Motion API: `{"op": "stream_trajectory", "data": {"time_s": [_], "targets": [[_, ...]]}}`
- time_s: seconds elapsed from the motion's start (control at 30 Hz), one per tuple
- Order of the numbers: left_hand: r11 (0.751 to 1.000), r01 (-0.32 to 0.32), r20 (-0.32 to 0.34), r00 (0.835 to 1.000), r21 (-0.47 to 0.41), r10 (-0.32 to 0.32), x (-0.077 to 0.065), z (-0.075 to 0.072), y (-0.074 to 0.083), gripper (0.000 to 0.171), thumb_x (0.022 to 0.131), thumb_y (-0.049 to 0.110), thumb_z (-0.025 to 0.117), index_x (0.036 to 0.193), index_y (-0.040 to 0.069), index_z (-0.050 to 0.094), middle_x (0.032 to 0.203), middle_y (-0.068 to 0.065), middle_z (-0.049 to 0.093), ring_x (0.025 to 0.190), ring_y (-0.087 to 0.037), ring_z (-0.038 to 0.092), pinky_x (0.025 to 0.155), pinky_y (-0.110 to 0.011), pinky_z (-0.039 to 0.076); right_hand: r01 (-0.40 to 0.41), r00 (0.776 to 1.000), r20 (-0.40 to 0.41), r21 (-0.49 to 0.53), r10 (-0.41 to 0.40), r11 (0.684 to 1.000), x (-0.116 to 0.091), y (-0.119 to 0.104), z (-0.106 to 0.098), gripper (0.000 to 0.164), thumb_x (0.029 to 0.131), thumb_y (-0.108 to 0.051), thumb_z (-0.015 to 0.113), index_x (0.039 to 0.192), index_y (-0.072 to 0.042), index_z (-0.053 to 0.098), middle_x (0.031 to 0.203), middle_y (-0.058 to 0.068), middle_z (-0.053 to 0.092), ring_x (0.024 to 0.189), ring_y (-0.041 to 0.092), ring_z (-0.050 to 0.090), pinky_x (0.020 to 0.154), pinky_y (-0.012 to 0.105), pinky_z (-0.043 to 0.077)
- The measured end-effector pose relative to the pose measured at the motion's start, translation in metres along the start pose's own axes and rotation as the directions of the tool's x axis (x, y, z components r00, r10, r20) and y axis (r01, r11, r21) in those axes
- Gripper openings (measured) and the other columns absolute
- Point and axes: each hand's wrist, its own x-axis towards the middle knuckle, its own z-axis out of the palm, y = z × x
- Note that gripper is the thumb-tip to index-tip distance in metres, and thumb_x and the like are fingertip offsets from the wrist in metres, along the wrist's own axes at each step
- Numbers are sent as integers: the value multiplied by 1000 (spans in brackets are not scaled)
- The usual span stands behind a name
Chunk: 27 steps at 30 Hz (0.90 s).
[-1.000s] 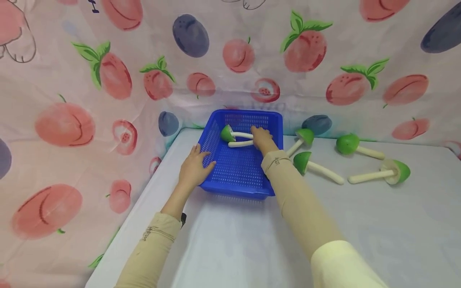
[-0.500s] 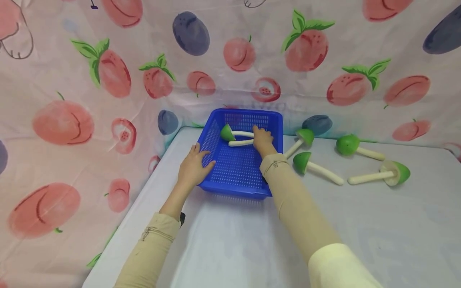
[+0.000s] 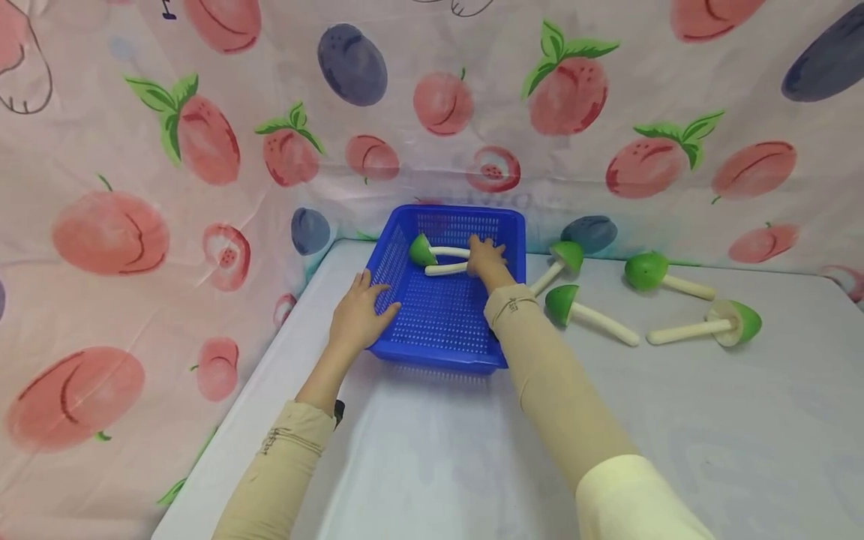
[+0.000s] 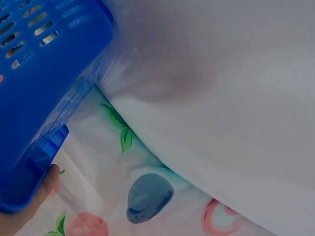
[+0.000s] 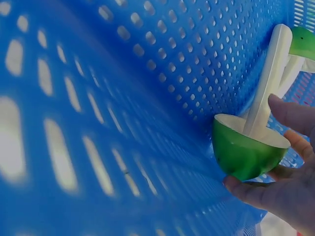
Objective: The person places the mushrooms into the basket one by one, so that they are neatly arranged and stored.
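A blue plastic basket [image 3: 439, 356] stands on the white table. My left hand [image 3: 356, 315] holds its left rim, thumb and one finger over the inner side, with other fingers along the outside. In the left wrist view a fingertip [image 4: 48, 179] lies against the rim. Inside the basket, my right hand [image 3: 487, 262] is spread loosely around a toy mushroom [image 5: 248, 150] with a green cap and cream stem. From the right wrist view, its fingers touch the cap while the thumb lies beside the stem. Another toy mushroom [image 3: 423, 251] lies at the basket's back left.
Several more green-capped mushrooms lie on the table right of the basket, including one [image 3: 567, 259] close to its right wall and another [image 3: 732, 322] farther right. A fruit-patterned cloth [image 3: 405, 60] hangs behind and along the left side.
The right hand's fingers have spread a little at the mushroom in the basket. The left hand and basket keep their places, and the head view has shifted slightly.
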Motion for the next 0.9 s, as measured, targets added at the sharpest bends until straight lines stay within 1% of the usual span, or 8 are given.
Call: {"op": "stream_trajectory", "data": {"time_s": [0.1,0.27,0.4,0.5,0.63,0.67,0.77,0.9], "targets": [[1000,2,2,1000,-2,-2,-1,0,0,50,85,42,50,123,10,51,143,-20,22,135,-31,16,103,-50,26,-8,1000,-2,12,8,1000,-1,-2,-4,67,81,-10,58,137,-13,22,145,23,11,131,49,2,101,61,20],[1000,-2,-4,1000,-1,2,-1,0,0,50,85,42,51,123,10,51,143,-20,22,135,-32,16,103,-51,27,-12,999,-50,91,17,996,-4,-4,-12,67,81,-17,60,137,-16,22,144,21,13,130,44,14,101,58,22],[1000,-3,-6,1000,4,3,0,2,-1,50,85,42,50,123,10,52,143,-21,23,135,-32,17,103,-51,26,-40,998,-44,177,48,983,13,2,-14,64,80,-21,61,134,-18,27,142,19,17,129,41,20,100,58,24],[1000,-9,-1,1000,3,9,1,2,1,50,85,42,50,123,10,51,143,-21,22,135,-32,16,103,-51,26,-43,995,-78,252,64,967,55,20,-3,67,76,-32,65,132,-22,29,141,17,19,126,42,22,98,58,27],[1000,-2,7,1000,-1,2,-1,0,2,50,85,41,50,123,10,51,143,-20,22,135,-32,16,103,-51,26,-23,981,-172,343,86,939,118,41,14,68,72,-46,64,129,-26,33,137,9,32,125,35,30,98,49,30],[1000,2,7,1000,0,-2,-1,-1,2,50,85,41,51,123,10,51,143,-20,22,135,-32,16,103,-51,26,-36,985,-143,392,100,919,124,42,13,67,73,-47,63,130,-27,32,138,5,34,126,30,30,101,46,29],[1000,8,7,1000,-1,-8,-3,-2,3,50,85,41,51,123,10,51,143,-20,22,135,-32,16,103,-51,26,-35,968,-197,514,158,857,137,40,10,53,71,-40,66,117,-24,45,120,2,50,109,21,46,85,36,40],[1000,3,16,1000,-2,-3,-3,-2,4,50,85,41,50,124,9,51,143,-21,22,135,-32,16,104,-51,25,2,973,-170,686,158,728,118,33,-1,48,72,-32,70,114,-23,48,122,-4,48,109,14,46,82,31,44]]}}
